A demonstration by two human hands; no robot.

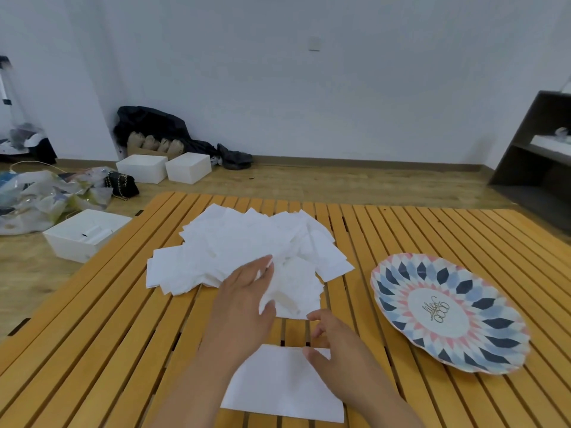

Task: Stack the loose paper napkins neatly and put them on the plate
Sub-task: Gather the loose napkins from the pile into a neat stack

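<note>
A loose heap of white paper napkins is spread over the middle of the slatted wooden table. My left hand grips one napkin at the heap's near edge, thumb and fingers pinching it. A flat napkin stack lies close to me. My right hand rests on its far right corner with fingers curled and apart, holding nothing. The patterned plate, blue, pink and white, sits to the right with nothing on it.
On the floor to the left stand several white boxes, plastic bags and a black handbag. A dark shelf unit stands at the right beyond the table.
</note>
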